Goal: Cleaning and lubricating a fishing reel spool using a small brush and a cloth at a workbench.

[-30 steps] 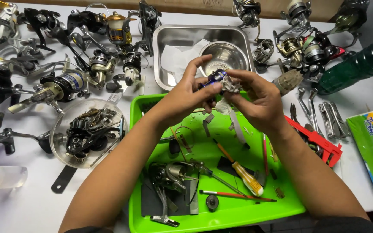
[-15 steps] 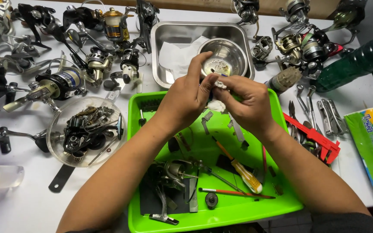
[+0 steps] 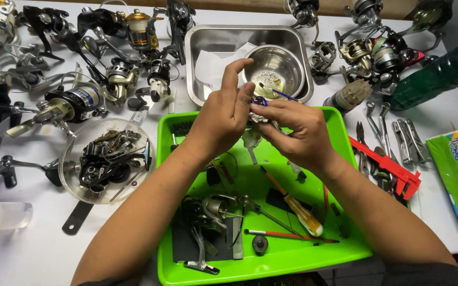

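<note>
Above the green tray's [image 3: 345,249] far edge, left hand [image 3: 221,119] and right hand [image 3: 295,130] together pinch a small metal reel part [image 3: 255,117]; steel bowl [image 3: 278,69] sits just beyond.

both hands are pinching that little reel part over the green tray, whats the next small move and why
Probably lower it closer to the green tray before working it further. The left hand and right hand pinch the small metal part in the air, at the tray's far edge beside the steel bowl; a dropped piece could land among the reels.
</note>
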